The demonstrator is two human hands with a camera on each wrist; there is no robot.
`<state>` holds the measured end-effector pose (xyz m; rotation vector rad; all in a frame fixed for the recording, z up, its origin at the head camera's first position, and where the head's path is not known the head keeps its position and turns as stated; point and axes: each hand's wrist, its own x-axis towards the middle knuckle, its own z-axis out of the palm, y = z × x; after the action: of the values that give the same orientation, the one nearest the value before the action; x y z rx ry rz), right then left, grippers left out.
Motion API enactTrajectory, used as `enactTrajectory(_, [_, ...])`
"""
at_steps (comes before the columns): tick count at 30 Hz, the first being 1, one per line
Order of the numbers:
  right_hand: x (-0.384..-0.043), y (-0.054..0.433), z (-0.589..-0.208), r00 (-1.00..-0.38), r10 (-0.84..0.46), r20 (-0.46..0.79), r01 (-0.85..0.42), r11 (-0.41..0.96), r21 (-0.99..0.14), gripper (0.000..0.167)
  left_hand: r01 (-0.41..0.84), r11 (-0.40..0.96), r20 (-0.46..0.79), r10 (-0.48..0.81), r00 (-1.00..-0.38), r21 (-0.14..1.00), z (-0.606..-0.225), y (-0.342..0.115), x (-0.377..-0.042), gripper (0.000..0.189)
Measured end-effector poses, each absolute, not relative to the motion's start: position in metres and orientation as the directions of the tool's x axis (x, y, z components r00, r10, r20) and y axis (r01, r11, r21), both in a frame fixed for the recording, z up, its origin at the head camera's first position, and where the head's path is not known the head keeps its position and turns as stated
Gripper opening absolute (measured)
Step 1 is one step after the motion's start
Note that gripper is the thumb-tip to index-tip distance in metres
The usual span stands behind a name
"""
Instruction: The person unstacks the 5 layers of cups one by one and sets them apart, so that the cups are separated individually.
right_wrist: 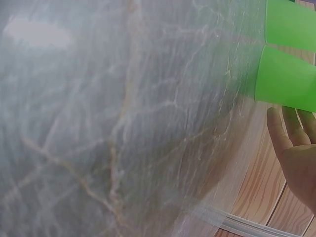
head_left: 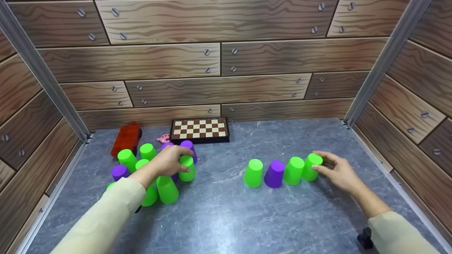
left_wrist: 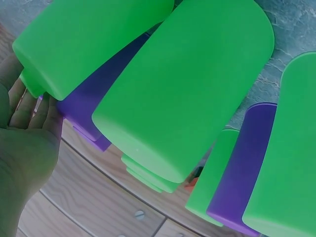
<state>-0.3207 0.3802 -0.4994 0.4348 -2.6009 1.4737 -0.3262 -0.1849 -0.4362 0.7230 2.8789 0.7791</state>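
On the left side of the table, my left hand (head_left: 170,161) holds a green cup (head_left: 188,173) between thumb and fingers. Around it stand several upside-down green and purple cups, among them a green cup (head_left: 167,190) below the wrist and a purple cup (head_left: 190,150) behind. My forearm hides part of this group. At the right, my right hand (head_left: 337,173) has thumb and forefinger about a green cup (head_left: 310,169), the last in a row. Leftward in that row come a green cup (head_left: 293,171), a purple cup (head_left: 274,174) and a green cup (head_left: 254,173), all upside down.
A checkered board (head_left: 200,128) lies near the back wall, with a small pink object (head_left: 163,138) beside it. Behind the left cups sits a red toy car (head_left: 126,140). Wood-patterned walls (head_left: 219,60) close in the grey marbled table (head_left: 226,218).
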Motion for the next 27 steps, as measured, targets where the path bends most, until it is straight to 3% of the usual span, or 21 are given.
enactTrajectory(12, [-0.321, 0.382, -0.498, -0.96, -0.177, 0.216, -0.277, 0.522, -0.807, 0.055, 0.442, 0.706, 0.107, 0.466, -0.878, 0.554, -0.411, -0.167, -0.319, 0.054])
enactTrajectory(17, [-0.32, 0.382, -0.497, -0.96, -0.174, 0.22, -0.279, 0.518, -0.809, 0.054, 0.471, 0.612, 0.144, 0.506, -0.851, 0.635, -0.399, -0.119, -0.316, 0.061])
enactTrajectory(21, [-0.32, 0.382, -0.497, -0.957, -0.174, 0.23, -0.288, 0.507, -0.812, 0.053, 0.448, 0.586, 0.096, 0.532, -0.841, 0.676, -0.407, -0.069, -0.315, 0.067])
enactTrajectory(27, [-0.32, 0.379, -0.498, -0.959, -0.162, 0.232, -0.282, 0.489, -0.825, 0.054, 0.48, 0.587, 0.078, 0.578, -0.813, 0.652, -0.432, -0.013, -0.323, 0.069])
